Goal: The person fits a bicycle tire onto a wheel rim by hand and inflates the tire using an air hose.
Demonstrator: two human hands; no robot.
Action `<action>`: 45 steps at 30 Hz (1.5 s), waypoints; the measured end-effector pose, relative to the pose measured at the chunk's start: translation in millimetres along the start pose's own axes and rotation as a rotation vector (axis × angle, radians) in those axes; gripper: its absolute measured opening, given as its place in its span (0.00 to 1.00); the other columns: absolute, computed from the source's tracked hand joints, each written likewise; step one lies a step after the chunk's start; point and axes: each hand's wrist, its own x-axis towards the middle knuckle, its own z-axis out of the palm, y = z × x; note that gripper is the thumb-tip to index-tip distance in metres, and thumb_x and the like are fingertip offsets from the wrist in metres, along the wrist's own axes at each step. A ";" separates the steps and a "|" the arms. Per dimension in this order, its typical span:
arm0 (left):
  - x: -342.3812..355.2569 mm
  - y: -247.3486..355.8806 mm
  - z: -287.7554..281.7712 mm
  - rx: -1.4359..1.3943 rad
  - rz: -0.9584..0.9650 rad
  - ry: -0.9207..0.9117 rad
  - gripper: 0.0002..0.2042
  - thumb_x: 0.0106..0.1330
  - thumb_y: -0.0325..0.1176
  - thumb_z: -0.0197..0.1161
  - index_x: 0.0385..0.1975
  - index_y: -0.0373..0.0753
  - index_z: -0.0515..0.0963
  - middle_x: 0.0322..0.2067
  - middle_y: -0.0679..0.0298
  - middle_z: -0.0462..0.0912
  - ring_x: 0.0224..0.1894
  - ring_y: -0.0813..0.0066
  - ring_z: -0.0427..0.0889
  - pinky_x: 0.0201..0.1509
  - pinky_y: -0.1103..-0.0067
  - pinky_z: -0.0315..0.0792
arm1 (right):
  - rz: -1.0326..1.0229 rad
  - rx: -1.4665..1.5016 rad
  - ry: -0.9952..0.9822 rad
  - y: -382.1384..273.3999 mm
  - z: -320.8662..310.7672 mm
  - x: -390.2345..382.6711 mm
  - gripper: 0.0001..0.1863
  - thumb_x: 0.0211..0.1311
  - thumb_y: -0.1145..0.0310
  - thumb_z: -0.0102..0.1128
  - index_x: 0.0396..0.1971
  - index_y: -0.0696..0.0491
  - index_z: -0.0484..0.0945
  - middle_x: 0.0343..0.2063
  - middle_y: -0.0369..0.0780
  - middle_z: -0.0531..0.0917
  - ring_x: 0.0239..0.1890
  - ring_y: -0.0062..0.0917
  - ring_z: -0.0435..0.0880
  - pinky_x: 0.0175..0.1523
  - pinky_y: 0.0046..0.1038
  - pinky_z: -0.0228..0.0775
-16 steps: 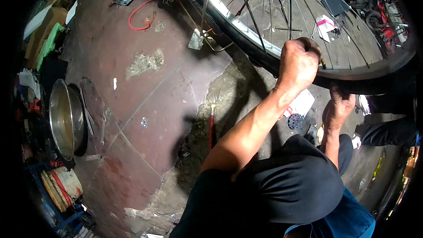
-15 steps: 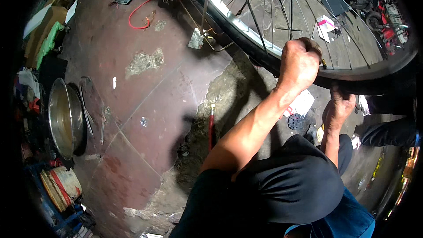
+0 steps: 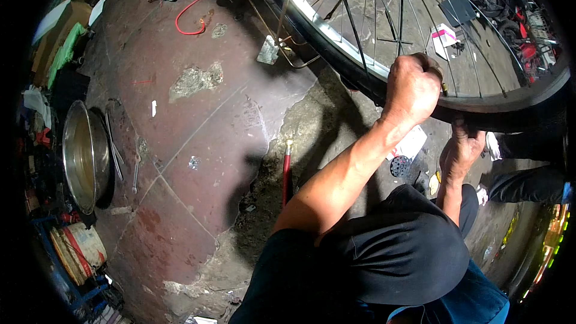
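A bicycle wheel with a black tyre (image 3: 327,54), a silver rim (image 3: 367,60) and thin spokes fills the upper right. My left hand (image 3: 413,87) is clenched over the rim and tyre at the wheel's near side, its fingers mostly out of sight. Just right of it, a small brass-coloured valve (image 3: 444,88) stands up from the rim. Lower and further right, my right hand (image 3: 463,153) presses its thumb against the tyre's outer side, with the other fingers curled and partly hidden.
A steel basin (image 3: 85,156) stands at the left beside a wrench (image 3: 137,173). A red hose (image 3: 287,174) with a brass end lies near my left forearm. Under the wheel are a white-and-pink box (image 3: 444,39) and a black round part (image 3: 400,166). Another person's dark trouser leg (image 3: 522,186) is at the right.
The wheel and my hands sit slightly further right in the picture, while the basin and floor things shift a little left. Both hands keep their places on the tyre.
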 end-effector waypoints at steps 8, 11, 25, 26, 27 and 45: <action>-0.1 -0.8 1.6 0.069 0.038 -0.023 0.06 0.47 0.27 0.53 0.16 0.31 0.75 0.17 0.48 0.75 0.23 0.54 0.78 0.28 0.69 0.70 | 0.015 -0.099 -0.021 3.1 -8.8 -0.2 0.19 0.55 0.71 0.62 0.45 0.60 0.70 0.40 0.38 0.76 0.43 0.22 0.72 0.53 0.24 0.60; -0.3 -1.9 0.3 -0.017 0.017 -0.002 0.08 0.49 0.27 0.52 0.17 0.28 0.75 0.17 0.44 0.74 0.23 0.51 0.78 0.29 0.68 0.69 | 0.005 -0.059 -0.017 4.7 -5.6 -0.4 0.18 0.55 0.71 0.61 0.45 0.60 0.70 0.40 0.38 0.76 0.43 0.22 0.72 0.53 0.24 0.61; 0.5 -5.3 7.5 0.317 0.161 0.014 0.04 0.44 0.28 0.55 0.13 0.37 0.74 0.18 0.58 0.76 0.22 0.63 0.77 0.24 0.72 0.70 | 0.013 0.024 0.014 1.4 1.3 -1.8 0.18 0.58 0.71 0.58 0.47 0.62 0.68 0.43 0.40 0.75 0.45 0.23 0.71 0.55 0.26 0.59; 1.2 -5.7 8.1 0.332 0.147 -0.002 0.04 0.44 0.28 0.55 0.13 0.37 0.75 0.18 0.57 0.76 0.22 0.63 0.78 0.24 0.72 0.70 | 0.017 0.034 0.000 2.2 -1.7 -1.1 0.20 0.56 0.72 0.60 0.48 0.61 0.68 0.43 0.39 0.75 0.44 0.23 0.72 0.53 0.24 0.60; 0.6 -5.9 8.1 0.347 0.131 -0.020 0.04 0.43 0.29 0.55 0.14 0.37 0.75 0.19 0.57 0.76 0.22 0.63 0.78 0.24 0.72 0.70 | 0.021 0.044 -0.014 2.8 -3.2 -0.8 0.23 0.54 0.73 0.63 0.49 0.61 0.68 0.43 0.38 0.76 0.44 0.23 0.73 0.52 0.23 0.62; 1.2 11.3 15.0 0.193 0.177 -0.027 0.04 0.43 0.30 0.55 0.13 0.38 0.74 0.17 0.58 0.75 0.23 0.62 0.77 0.26 0.71 0.70 | -0.073 0.062 -0.025 23.1 -1.3 -4.7 0.20 0.57 0.73 0.57 0.48 0.63 0.68 0.45 0.42 0.75 0.47 0.26 0.73 0.55 0.27 0.61</action>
